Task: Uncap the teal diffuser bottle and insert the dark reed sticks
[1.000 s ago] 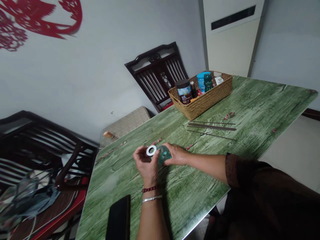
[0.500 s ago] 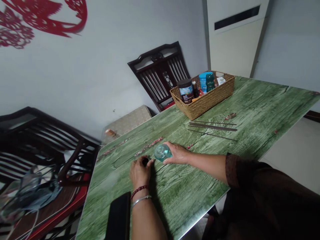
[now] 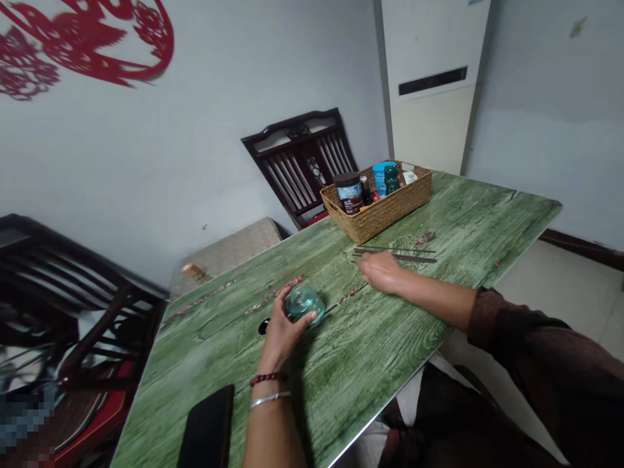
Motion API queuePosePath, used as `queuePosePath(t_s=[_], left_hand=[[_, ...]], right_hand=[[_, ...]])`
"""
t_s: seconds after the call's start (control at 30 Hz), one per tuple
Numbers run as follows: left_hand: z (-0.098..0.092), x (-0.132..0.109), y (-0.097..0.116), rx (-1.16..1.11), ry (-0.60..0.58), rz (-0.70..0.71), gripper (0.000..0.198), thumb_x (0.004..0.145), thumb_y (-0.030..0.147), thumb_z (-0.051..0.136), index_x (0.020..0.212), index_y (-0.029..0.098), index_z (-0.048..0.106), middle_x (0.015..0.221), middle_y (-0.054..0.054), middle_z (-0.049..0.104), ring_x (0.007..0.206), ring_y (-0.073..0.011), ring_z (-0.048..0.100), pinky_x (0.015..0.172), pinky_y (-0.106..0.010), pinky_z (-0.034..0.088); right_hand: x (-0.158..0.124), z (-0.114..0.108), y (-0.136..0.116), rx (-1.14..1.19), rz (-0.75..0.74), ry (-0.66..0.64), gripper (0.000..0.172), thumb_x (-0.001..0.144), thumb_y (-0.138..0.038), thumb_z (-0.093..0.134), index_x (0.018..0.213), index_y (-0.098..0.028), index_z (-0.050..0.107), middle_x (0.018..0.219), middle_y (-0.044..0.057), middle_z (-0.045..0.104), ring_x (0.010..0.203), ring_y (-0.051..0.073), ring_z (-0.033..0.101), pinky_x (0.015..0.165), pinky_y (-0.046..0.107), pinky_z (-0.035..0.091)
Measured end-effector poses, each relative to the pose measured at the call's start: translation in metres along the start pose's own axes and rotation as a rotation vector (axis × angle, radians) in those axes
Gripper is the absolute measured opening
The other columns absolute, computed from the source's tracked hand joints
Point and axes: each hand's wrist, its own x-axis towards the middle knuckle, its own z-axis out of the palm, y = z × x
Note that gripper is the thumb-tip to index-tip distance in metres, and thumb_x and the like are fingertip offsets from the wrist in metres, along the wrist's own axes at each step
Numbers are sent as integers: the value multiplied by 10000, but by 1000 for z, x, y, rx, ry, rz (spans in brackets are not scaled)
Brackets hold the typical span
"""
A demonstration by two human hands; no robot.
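Right hand (image 3: 383, 272) has shifted off the round teal glass bottle (image 3: 305, 304) to lie open just beside the thin dark chopsticks (image 3: 394, 255); left hand (image 3: 285, 335) grips the bottle alone.

Glass btl (image 3: 306, 304) partly hid by grip (image 3: 283, 333)

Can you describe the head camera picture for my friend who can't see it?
A left hand holds a teal glass jar on a green wood-pattern table. The right hand rests by thin dark rods, near a woven basket of containers.
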Motion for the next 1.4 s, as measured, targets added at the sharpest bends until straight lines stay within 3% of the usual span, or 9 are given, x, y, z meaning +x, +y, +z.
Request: queuePosePath(t_s=[0.1, 0.2, 0.47, 0.57, 0.73, 0.87, 1.03, 1.2, 1.4], left_hand=[[7, 3, 1, 57, 65, 2, 782, 434, 329, 949, 1138, 239, 622, 1155, -96, 676, 1084, -313, 661, 1053, -564, 443], [14, 8, 3, 55, 62, -21, 721, 425, 327, 936, 1066, 235, 617, 1024, -56, 687, 975, -278, 677, 1014, -555, 468], [59, 17, 12, -39, 41, -13, 696, 449, 348, 919, 1056, 227, 600, 995, -63, 691, 921, -264, 669, 959, -538, 489], [69, 17, 4, -58, 45, 25, 717, 484, 390, 912, 1105, 224, 595, 1046, -88, 696, 965, -286, 669, 955, -530, 492], [68, 20, -9, -26, -6, 73, 802, 497, 384, 909, 1207, 225, 574, 1117, -97, 690, 1016, -295, 672, 979, -500, 486], [66, 20, -7, -46, -51, 92, 822, 526, 374, 899, 1262, 244, 555, 1164, -91, 685, 1045, -290, 671, 1002, -482, 482], [67, 17, -4, -62, -50, 94, 771, 536, 370, 898, 1224, 238, 576, 1146, -83, 686, 1027, -288, 670, 990, -480, 485], [67, 17, -4, -41, -61, 90, 785, 560, 406, 887, 1246, 221, 554, 1148, -87, 675, 1031, -283, 664, 984, -474, 484], [67, 19, -5, -37, -76, 88, 804, 567, 437, 881, 1257, 217, 531, 1145, -91, 676, 1020, -289, 665, 958, -478, 501]], right_hand=[[-18, 0, 37, -146, 105, -41, 231, 941, -188, 572, 1073, -93, 737, 1136, 241, 722, 1036, 329, 722, 867, 403, 551], [-26, 5, 56, -169, 135, -40, 274, 951, -197, 552, 1117, -67, 728, 1146, 260, 717, 1051, 334, 719, 886, 407, 548], [-22, 3, 56, -170, 135, -42, 255, 951, -178, 519, 1036, -96, 744, 1045, 234, 750, 1014, 310, 734, 861, 367, 541], [-15, -11, 54, 4, 101, 44, 200, 934, -191, 542, 986, -142, 728, 954, 154, 768, 945, 261, 740, 831, 326, 534], [14, -44, 28, 849, -40, 246, 192, 875, -210, 588, 1059, -168, 623, 763, -21, 689, 590, 106, 648, 589, 206, 509], [40, -59, -13, 1209, -205, 417, 203, 904, -303, 586, 1076, -199, 559, 857, -28, 680, 590, 52, 611, 528, 143, 479], [62, -53, -47, 1183, -281, 450, 150, 891, -295, 617, 999, -210, 556, 859, -39, 623, 677, 60, 604, 584, 158, 525], [75, -30, -53, 1055, -264, 377, 116, 858, -211, 622, 966, -211, 577, 763, -62, 576, 637, 76, 578, 611, 200, 538], [76, -4, -59, 851, -163, 333, 130, 834, -153, 666, 942, -211, 623, 796, -42, 654, 795, 140, 667, 786, 276, 541]])
